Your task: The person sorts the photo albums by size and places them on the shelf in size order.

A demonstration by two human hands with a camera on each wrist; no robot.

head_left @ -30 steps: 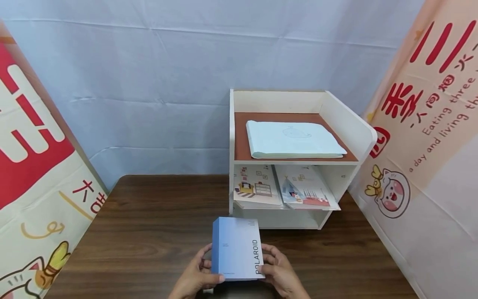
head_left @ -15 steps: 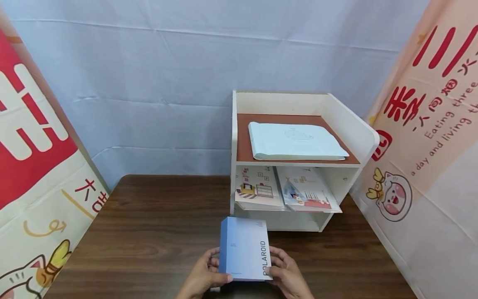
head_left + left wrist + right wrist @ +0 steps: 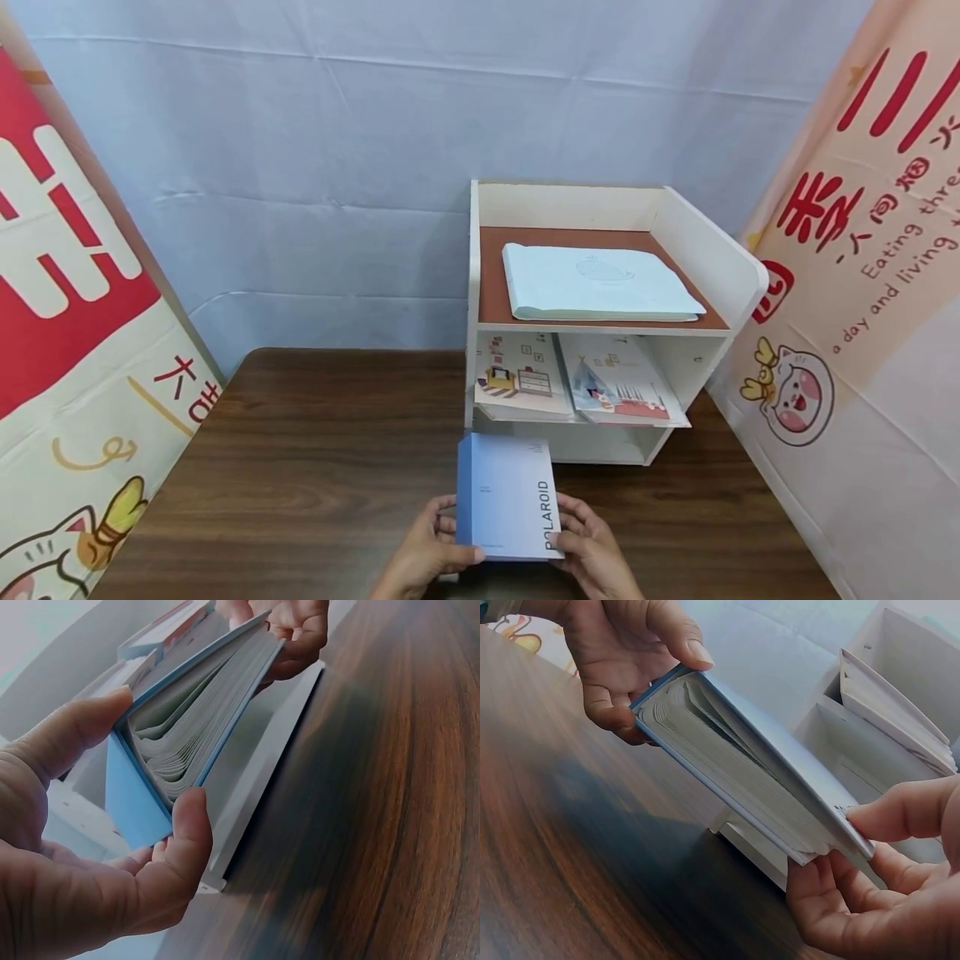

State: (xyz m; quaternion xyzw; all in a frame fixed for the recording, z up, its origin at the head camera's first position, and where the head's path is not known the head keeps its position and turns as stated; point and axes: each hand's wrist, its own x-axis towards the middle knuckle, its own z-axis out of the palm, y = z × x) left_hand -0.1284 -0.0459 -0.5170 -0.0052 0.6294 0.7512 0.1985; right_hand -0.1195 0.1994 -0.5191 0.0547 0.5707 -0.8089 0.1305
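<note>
A blue-to-white photo album (image 3: 510,498) marked POLAROID is held up above the table, between both hands. My left hand (image 3: 429,546) grips it at the spine side, thumb on the front cover and fingers underneath. At the opposite edge my right hand (image 3: 592,542) pinches it, thumb on the cover by the lettering. Both wrist views look at the bottom end of the album (image 3: 202,712), where the covers are closed over a thick block of pale pages. The page block (image 3: 727,765) bulges slightly near the spine.
Behind the album stands a white shelf unit (image 3: 474,275). On its brown top lies a pale book (image 3: 600,287) with a whale drawing. Two illustrated books (image 3: 521,375) rest in the middle compartment, jutting past its front edge. Dark wood tabletop (image 3: 337,433) extends left; cloth hangings surround it.
Both hands and the album have shifted right in the head view, by more than the shelf, which has also drifted slightly right. The grip on the album is the same.
</note>
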